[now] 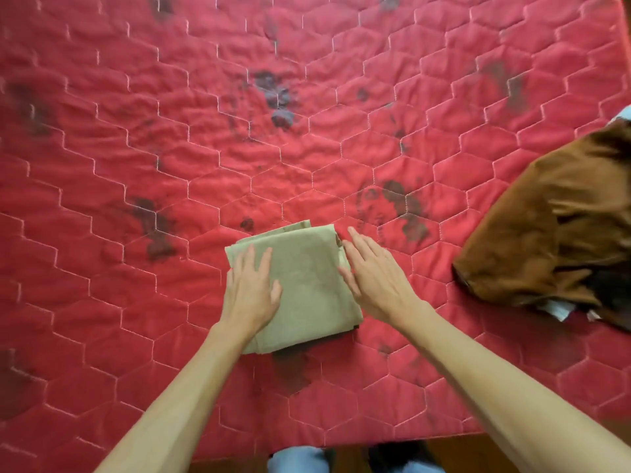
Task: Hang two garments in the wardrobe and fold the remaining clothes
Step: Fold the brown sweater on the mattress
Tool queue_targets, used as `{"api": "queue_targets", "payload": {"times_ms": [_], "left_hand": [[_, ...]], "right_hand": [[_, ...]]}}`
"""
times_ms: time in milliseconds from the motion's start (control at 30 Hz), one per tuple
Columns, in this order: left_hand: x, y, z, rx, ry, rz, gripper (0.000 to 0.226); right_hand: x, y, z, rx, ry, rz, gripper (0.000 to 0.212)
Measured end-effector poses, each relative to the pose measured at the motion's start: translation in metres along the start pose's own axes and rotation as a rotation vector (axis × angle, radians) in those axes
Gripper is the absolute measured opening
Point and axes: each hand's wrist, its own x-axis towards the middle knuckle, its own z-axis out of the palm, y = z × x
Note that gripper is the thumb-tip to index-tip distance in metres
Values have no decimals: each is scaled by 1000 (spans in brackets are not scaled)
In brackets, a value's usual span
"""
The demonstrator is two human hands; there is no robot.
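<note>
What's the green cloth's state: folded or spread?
Folded: the cloth is a compact rectangle, layered edges showing at its far corner.

Both arms were extended forward, sleeves none, converging toward centre.
Left forearm: bare, angled up and right.
Left hand: palm down, laid flat, fingers straight, slightly spread, thumb out to right.
Right forearm: bare, angled up and left.
Right hand: palm down, fingers straight, pointing up-left.
Hands were near each other, apart.

The single head view looks steeply down, from close above, onto the red mattress.
</note>
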Motion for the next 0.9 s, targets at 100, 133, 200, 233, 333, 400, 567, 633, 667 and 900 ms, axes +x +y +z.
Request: {"api": "queue_targets", "payload": {"times_ms": [100, 133, 200, 233, 333, 400, 567, 633, 667, 900], "left_hand": [[-31, 53, -47, -171, 121, 33, 56], [-43, 70, -64, -226, 186, 28, 51], [-67, 105, -98, -321, 306, 18, 46], [-79, 121, -114, -339, 339, 22, 48], [-117, 170, -150, -284, 308, 69, 61], [-141, 201, -167, -231, 274, 103, 66], [-192, 275, -192, -152, 206, 215, 91], [-206, 304, -198, -128, 198, 262, 92], [-212, 318, -200, -121, 203, 288, 90], [-223, 396, -218, -219, 225, 446, 84]], "right_hand": [[-46, 12, -55, 65, 81, 57, 61], [-62, 19, -73, 59, 96, 69, 61], [-98, 32, -111, 22, 124, 68, 59], [-117, 39, -131, 0, 140, 59, 58], [-177, 56, -194, -34, 205, 46, 60], [-217, 64, -233, -60, 256, 36, 65], [-317, 91, -288, 3, 404, 150, 61], [-350, 105, -300, 36, 482, 204, 46], [-364, 112, -306, 29, 516, 228, 37], [-427, 159, -337, -7, 557, 369, 60]]}}
